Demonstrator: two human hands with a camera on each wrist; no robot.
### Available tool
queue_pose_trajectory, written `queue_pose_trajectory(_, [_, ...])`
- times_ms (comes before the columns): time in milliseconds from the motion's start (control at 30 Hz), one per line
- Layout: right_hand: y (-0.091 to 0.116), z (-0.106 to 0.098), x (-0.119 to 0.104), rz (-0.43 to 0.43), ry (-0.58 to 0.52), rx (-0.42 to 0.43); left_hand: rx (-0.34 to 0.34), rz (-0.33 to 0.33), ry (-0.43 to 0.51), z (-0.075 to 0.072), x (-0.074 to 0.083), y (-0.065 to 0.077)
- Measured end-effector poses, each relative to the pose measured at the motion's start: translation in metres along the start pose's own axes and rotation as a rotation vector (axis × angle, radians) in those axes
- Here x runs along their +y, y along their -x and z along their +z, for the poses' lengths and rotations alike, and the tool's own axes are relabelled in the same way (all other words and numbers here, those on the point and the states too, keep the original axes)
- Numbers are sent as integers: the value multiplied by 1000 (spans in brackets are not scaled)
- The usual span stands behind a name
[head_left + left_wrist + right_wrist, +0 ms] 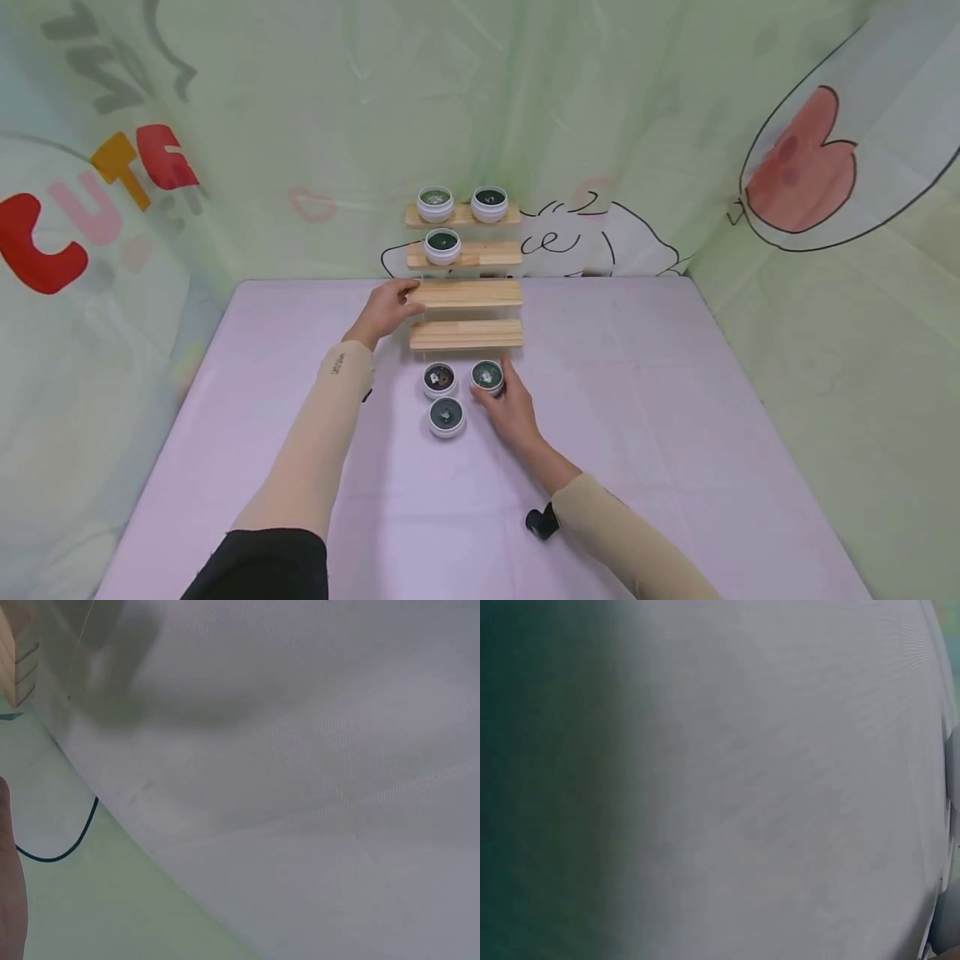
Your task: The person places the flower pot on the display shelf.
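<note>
Pale wood rack (465,336): three upper jars (442,247) sit on its top two shelves (491,252). Three lower jars (447,417) wait on the surface (637,417); about half done, I judge. Left hand (384,312) pinches third shelf's (472,293) end; right hand (516,412) holds the rightmost lower jar (487,377).

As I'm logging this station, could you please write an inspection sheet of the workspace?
Surface: pale lilac cover, faintly creased.
Job's things: four-tier wooden stand; two white jars on the top tier, one jar on the second; three jars in front.
Clutter: nothing seen.
Hands: left hand grips the third tier's left end; right hand pinches the rightmost front jar.
Cables: nothing seen.
Surroundings: pale green backdrop with drawings and letters.
</note>
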State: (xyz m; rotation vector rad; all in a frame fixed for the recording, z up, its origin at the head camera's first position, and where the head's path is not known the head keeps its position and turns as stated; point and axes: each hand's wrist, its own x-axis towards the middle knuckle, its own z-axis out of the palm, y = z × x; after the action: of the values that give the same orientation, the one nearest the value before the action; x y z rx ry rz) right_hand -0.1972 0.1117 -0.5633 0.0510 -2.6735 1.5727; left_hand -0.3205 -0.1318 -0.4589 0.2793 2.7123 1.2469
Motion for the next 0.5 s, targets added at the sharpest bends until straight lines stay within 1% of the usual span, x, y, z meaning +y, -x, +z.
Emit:
queue_pose_trajectory(100, [-2,3,1,-16,17,5,-2,-8,-8,-1,2,1])
queue_pose_trajectory(233, [-3,5,-1,-10,30,8,1,-8,-16,-2,2,1])
queue_pose_trajectory(400, [-2,5,-6,-12,0,35,5,11,-16,-3,2,0])
queue_pose_trajectory(500, [-1,5,-8,-22,-15,33,6,8,-23,-2,1,0])
